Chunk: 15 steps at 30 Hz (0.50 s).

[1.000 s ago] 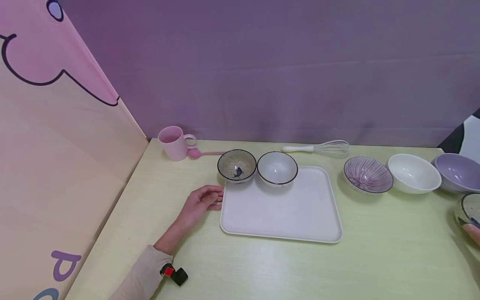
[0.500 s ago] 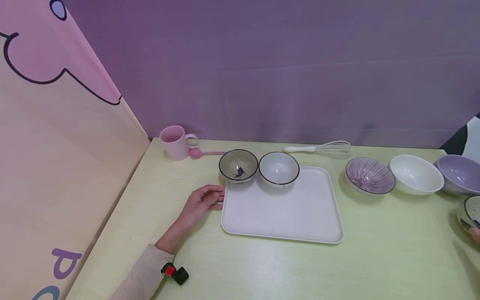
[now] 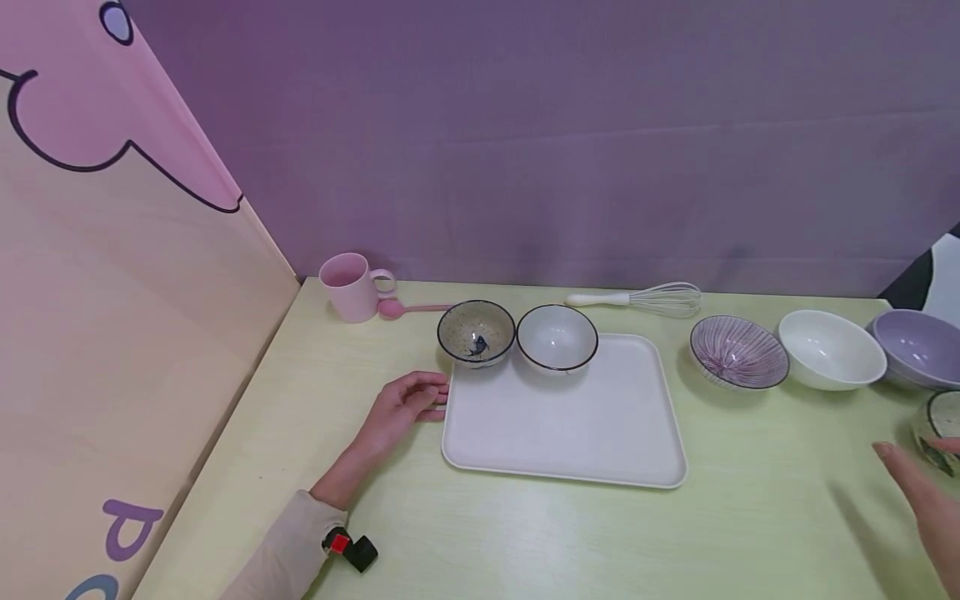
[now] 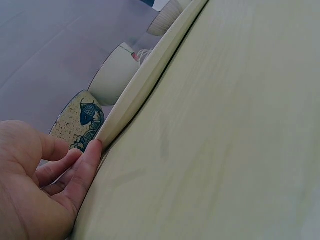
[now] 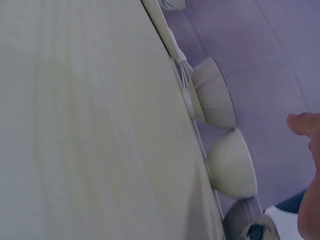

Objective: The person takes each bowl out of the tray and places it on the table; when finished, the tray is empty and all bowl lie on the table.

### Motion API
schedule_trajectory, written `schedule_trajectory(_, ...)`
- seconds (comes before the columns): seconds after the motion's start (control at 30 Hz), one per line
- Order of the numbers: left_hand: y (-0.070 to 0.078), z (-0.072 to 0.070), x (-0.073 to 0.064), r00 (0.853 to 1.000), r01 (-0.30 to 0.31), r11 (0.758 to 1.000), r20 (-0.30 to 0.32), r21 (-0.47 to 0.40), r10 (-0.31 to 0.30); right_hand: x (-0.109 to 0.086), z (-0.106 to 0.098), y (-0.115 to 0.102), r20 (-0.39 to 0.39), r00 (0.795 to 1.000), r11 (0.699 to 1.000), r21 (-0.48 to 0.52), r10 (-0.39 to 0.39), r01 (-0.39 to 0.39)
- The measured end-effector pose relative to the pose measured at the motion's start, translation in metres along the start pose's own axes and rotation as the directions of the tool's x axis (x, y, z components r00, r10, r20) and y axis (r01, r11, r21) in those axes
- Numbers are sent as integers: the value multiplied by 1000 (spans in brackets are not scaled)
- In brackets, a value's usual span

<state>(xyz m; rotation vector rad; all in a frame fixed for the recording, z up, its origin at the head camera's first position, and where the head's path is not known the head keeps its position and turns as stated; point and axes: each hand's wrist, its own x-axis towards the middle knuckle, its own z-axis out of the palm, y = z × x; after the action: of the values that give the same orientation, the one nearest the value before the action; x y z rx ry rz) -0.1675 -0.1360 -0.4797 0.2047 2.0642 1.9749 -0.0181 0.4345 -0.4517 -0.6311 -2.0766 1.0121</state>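
My left hand (image 3: 397, 408) touches the left rim of the white rectangular tray (image 3: 562, 433) with its fingertips. The fingers are nearly straight, as the left wrist view also shows. On the tray's back part stand a speckled bowl with a blue fish (image 3: 474, 332) at the left corner and a white dark-rimmed bowl (image 3: 557, 337) beside it. At the right edge my right hand (image 3: 926, 500) is spread and holds nothing, just in front of another speckled bowl (image 3: 930, 433), which it partly covers. That bowl is cut off by the frame.
Right of the tray stand a purple-striped bowl (image 3: 738, 352), a white bowl (image 3: 831, 350) and a purple bowl (image 3: 918, 348) in a row. Along the back lie a whisk (image 3: 637, 298) and a pink spoon (image 3: 408, 308), with a pink mug (image 3: 351, 287) at the left.
My right hand has let go of the speckled bowl at the far right and moved into view, leftward and nearer. The bowl stays on the table. My left hand has not moved.
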Motion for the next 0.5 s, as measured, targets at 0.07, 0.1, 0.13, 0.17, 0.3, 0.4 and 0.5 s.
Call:
schedule_trajectory(0.07,0,0,0,1000,0,1000,-1,-1,0,-5,5,-12,-24,996,995,47,-82,84)
schedule_trajectory(0.1,0,0,0,1000,1,1000,-2,-1,-1,-7,7,-17,-25,993,991,72,-112,114)
schedule_trajectory(0.13,0,0,0,1000,2,1000,-3,-1,-2,-9,10,-22,-15,992,988,95,-125,125)
schedule_trajectory(0.17,0,0,0,1000,3,1000,-4,-1,-3,-11,12,-28,-2,990,984,108,-144,143)
schedule_trajectory(0.3,0,0,1,1000,6,1000,-9,4,-6,-20,22,-50,47,968,959,159,-245,235)
schedule_trajectory(0.4,0,1,0,1000,4,1000,-16,6,-4,-26,33,-67,37,931,915,203,-363,348)
schedule_trajectory(0.5,-1,3,-1,1000,-2,1000,-22,13,2,-30,47,-79,16,890,862,257,-456,437)
